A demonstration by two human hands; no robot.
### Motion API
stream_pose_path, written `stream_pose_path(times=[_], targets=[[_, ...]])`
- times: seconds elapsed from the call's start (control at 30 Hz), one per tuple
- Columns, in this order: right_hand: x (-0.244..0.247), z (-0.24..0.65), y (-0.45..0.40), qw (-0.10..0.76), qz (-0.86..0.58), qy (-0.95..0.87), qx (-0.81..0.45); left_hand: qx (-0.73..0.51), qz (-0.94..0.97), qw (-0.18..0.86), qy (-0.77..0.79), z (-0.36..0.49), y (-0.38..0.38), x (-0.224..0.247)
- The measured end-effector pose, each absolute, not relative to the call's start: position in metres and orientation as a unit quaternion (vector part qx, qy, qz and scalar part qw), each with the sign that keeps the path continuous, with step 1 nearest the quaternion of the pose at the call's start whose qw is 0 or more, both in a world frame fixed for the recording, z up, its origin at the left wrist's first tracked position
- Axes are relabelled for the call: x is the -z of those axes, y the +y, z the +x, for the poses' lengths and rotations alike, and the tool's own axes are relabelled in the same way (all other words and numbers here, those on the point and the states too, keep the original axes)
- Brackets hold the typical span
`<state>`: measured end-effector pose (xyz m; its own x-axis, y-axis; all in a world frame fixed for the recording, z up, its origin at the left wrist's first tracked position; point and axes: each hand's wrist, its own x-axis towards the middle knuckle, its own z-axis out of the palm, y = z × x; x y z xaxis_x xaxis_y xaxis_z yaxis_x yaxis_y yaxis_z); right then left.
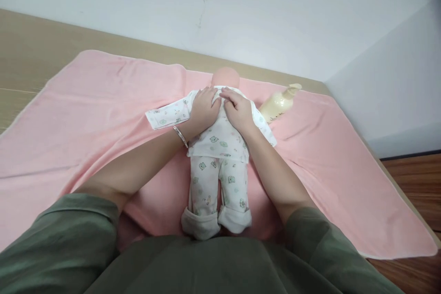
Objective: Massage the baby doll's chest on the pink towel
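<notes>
Atop the doll [220, 140], the left hand [204, 109] and right hand [240, 110] rest palms down, loosely open, nearly meeting, forearms [274, 165] angled inward; it lies beneath them on a pink blanket [330, 161].

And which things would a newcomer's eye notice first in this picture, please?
First, the baby doll in printed white clothes, lying mid-picture on a pink blanket, with the left hand and right hand resting on its upper body. Then the pale yellow pump bottle, just right of the doll, and the silvery bracelet behind the left hand.
</notes>
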<state>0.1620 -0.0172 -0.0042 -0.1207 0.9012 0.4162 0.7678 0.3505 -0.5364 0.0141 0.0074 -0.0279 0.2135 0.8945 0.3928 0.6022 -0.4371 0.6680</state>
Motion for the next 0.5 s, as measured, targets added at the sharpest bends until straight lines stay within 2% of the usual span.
stream_pose_path(times=[0.13,0.23,0.5], targets=[[0.003,0.151,-0.025,0.27,-0.632,-0.724,-0.06,-0.38,0.755,0.176,0.505,0.013,0.009,0.028],[0.0,0.136,-0.04,0.21,-0.627,-0.75,-0.035,-0.379,0.763,0.169,0.495,0.011,0.01,0.026],[-0.008,0.146,-0.035,0.197,-0.584,-0.784,-0.075,-0.387,0.762,0.167,0.491,0.008,0.012,0.028]])
